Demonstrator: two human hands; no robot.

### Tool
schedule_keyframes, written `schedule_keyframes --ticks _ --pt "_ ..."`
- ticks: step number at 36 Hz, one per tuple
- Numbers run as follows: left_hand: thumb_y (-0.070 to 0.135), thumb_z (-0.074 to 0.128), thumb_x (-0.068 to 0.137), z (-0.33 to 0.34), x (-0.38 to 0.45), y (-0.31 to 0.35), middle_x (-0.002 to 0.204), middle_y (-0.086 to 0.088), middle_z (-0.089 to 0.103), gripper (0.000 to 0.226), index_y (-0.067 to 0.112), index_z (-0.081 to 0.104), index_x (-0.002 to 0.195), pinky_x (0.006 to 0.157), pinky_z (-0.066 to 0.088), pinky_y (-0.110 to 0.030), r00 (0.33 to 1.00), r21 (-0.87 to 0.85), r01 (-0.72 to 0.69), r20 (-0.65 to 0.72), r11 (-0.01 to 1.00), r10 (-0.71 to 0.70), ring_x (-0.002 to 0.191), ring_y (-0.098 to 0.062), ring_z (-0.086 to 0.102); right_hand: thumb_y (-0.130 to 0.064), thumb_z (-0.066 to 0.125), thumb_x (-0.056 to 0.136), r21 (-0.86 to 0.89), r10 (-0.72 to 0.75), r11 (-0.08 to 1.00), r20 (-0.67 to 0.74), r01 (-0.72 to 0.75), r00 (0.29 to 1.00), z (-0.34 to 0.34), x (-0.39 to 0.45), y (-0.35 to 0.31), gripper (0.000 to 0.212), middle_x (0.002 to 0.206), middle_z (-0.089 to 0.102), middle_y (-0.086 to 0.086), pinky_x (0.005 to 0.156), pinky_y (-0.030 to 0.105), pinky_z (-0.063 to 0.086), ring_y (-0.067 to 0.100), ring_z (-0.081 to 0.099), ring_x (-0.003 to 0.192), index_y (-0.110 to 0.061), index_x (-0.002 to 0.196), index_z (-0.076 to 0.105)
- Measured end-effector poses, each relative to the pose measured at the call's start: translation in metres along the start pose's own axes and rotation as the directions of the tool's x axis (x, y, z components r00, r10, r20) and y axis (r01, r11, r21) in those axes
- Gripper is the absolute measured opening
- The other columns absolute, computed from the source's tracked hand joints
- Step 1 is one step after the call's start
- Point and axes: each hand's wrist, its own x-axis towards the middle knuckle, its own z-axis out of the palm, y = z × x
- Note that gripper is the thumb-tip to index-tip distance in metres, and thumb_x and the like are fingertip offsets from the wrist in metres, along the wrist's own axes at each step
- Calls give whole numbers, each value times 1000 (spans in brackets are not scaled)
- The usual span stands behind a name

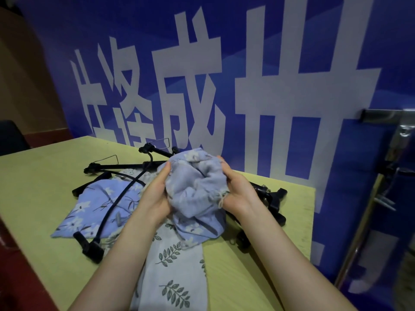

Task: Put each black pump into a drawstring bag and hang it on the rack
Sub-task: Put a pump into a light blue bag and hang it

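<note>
Background: blue banner wall [280, 52] with large white characters, right behind the desk; shiny metal frame [395, 140] at the right edge.
Surface: pale yellow-green desk [33, 176], dark red floor strip at left.
Held bag: light blue floral drawstring bag [195, 189], bunched up, raised just above the desk centre between both hands; its lower end hangs down to the cloth below; frayed cord end shows by the right palm.
Left hand: left hand [155, 194] grips the bag's left side, thumb on top near the mouth, fingers [165, 170] curled into the cloth.
Right hand: right hand [238, 189] grips the right side, fingers wrapped into the bunched opening.
Pumps: black pumps with thin hoses [125, 194] lie in a tangle on the desk; some left of the hands, across another bag; more [271, 198] right of and behind the hands. Cannot tell if one is inside the held bag.
Other bags: flat blue floral bag [94, 209] at left under a hose; grey leaf-print cloth bag [175, 265] under the forearms, running to the near edge.
</note>
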Motion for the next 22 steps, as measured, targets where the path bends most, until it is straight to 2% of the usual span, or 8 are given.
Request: schedule_keyframes --ticks 3,6,8,11,14,17,20,22 --pt "11 81 70 -7 0 2 107 -29 66 49 -10 63 111 71 60 -46 998 -189 13 59 982 -2 94 -35 69 -21 47 99 3 -14 1000 4 14 1000 -3 1 -5 28 82 68 19 64 36 60 27 69 64 1 102 64" --pt "14 64 80 -11 2 2 111 -23 60 29 3 60 107 92 53 -51 996 -185 33 82 982 -18 102 -33 61 -19 50 98 -83 -80 994 -54 76 995 -3 -2 -7 36 82 69 18 86 43 54 31 66 81 -10 76 77" --pt "21 54 89 -9 2 -2 113 -22 60 23 7 60 106 102 44 -52 998 -111 15 66 994 -7 106 -34 58 -16 54 95 -258 -244 944 -131 204 961 -2 -4 -5 22 86 69 13 81 38 55 28 64 84 -12 82 72" --pt "29 48 97 1 -4 -11 102 -17 71 29 9 68 104 91 52 -46 997 112 -77 5 991 76 91 -31 69 -17 54 94 -675 -624 608 -81 418 777 -4 -9 -8 16 88 66 -2 64 20 50 13 62 84 -15 93 70" --pt "50 63 86 -4 0 -20 109 -15 72 45 16 68 115 93 52 -51 996 358 -43 -53 933 66 97 -33 70 -19 53 96 -797 -716 384 61 465 695 -7 -13 -28 14 87 63 -9 66 12 47 6 59 82 -17 99 67" --pt "80 74 49 -26 24 -32 136 -8 58 95 31 59 129 105 40 -56 996 484 -5 -71 875 45 121 -35 57 -17 56 93 -891 -696 262 91 370 712 -17 -10 -64 16 79 62 -8 72 27 50 11 58 78 -25 82 65" --pt "88 67 43 -19 19 -36 144 -1 50 109 35 51 137 110 34 -54 999 545 -29 -12 838 42 130 -29 48 -17 58 91 -965 -652 221 -40 139 757 -43 2 -97 16 71 60 0 68 37 51 17 55 68 -15 77 66" --pt "86 64 46 -7 10 -36 145 -1 48 109 34 46 141 111 33 -54 1000 571 -24 7 820 24 132 -29 46 -16 57 88 -995 -637 60 -104 -85 764 -68 10 -112 18 72 59 5 67 41 50 20 53 68 -4 85 70"
